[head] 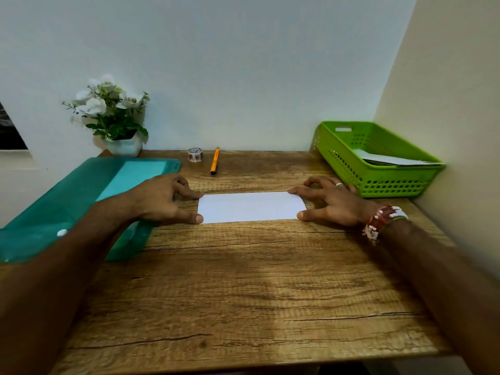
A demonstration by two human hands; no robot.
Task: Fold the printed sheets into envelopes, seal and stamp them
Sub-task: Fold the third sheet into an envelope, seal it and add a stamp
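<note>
A folded white sheet [250, 207] lies flat on the wooden desk [243, 280], a little beyond its middle. My left hand [165, 198] holds the sheet's left end, with the index finger on the far corner and the thumb on the near corner. My right hand [332, 201] holds the right end the same way, fingertip and thumb at the two corners. Both hands have bent fingers spanning the short edges. A roll of tape [195, 154] and an orange pen [214, 164] lie at the back of the desk.
A teal plastic folder [81, 201] with a white sheet inside lies at the left, under my left forearm. A green basket [378, 158] holding white papers stands at the back right against the wall. A potted white flower [113, 117] stands back left.
</note>
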